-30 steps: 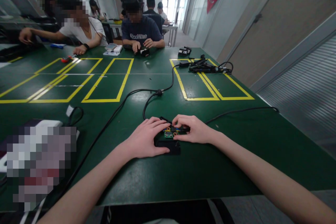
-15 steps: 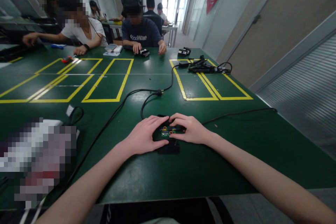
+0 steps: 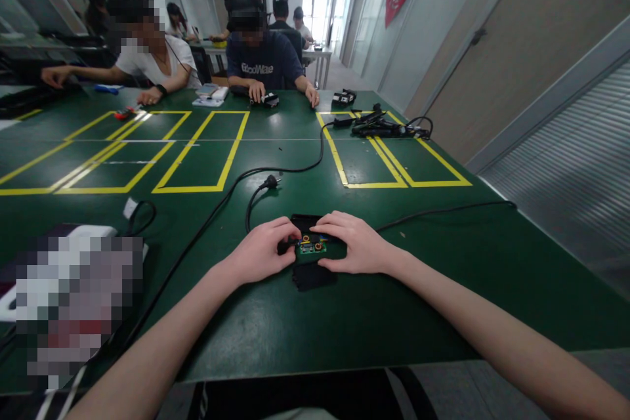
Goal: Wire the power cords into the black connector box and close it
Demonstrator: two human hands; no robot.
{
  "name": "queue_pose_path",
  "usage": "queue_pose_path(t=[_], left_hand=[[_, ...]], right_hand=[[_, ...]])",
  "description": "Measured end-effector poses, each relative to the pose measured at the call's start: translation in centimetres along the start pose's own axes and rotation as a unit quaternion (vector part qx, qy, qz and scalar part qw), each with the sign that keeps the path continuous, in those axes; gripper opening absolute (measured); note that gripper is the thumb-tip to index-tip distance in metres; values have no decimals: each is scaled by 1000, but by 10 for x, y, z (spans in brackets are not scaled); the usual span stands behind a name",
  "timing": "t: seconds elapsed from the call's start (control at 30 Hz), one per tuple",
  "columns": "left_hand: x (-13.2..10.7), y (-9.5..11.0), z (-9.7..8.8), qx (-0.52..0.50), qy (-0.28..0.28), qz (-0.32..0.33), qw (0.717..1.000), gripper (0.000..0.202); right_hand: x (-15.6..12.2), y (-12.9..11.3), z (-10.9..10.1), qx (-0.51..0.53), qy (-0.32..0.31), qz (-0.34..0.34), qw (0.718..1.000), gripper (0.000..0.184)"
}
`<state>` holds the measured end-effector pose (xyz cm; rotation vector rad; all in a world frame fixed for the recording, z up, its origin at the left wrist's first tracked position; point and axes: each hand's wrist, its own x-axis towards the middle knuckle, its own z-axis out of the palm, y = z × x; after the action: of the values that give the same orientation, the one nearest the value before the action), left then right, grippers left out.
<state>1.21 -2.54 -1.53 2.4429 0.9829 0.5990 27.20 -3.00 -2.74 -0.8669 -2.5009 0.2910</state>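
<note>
A small green circuit board (image 3: 314,248) with copper coils and coloured wires lies on the table in front of me. At its left end my left hand (image 3: 263,251) is closed around a black cable (image 3: 285,247), whose end meets the board. My right hand (image 3: 357,244) arches over the board's right side, thumb and fingers apart; fingertip contact is hard to make out. Just beyond the board is a black plastic casing part (image 3: 305,219), partly behind my fingers. A flat black cover (image 3: 314,277) lies on the near side.
A black plug (image 3: 270,182) on a cord lies beyond my left hand. A long black cable (image 3: 216,210) crosses the green table (image 3: 394,315). Bundled black cords (image 3: 374,123) lie far right, a blurred package (image 3: 93,295) at left. Two people (image 3: 266,65) (image 3: 157,62) work across the table.
My left hand has drawn its fingers in and taken hold of the black cable. The plug has shifted left. My right hand's thumb and fingers have spread around the board.
</note>
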Motion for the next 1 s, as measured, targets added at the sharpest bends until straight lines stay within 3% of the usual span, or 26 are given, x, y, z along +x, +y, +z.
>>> queue_pose_path(t=[0.27,0.67,1.0], left_hand=[[2,-2,0,22,5,-43,999,32],[0,-3,-1,23,-7,-29,999,28],[1,-4,-5,0,-16,-30,999,36]], right_hand=[[2,-1,2,-7,10,14,1000,45],[4,11,7,-9,53,-24,998,30],[1,13,1,-6,59,-22,998,34]])
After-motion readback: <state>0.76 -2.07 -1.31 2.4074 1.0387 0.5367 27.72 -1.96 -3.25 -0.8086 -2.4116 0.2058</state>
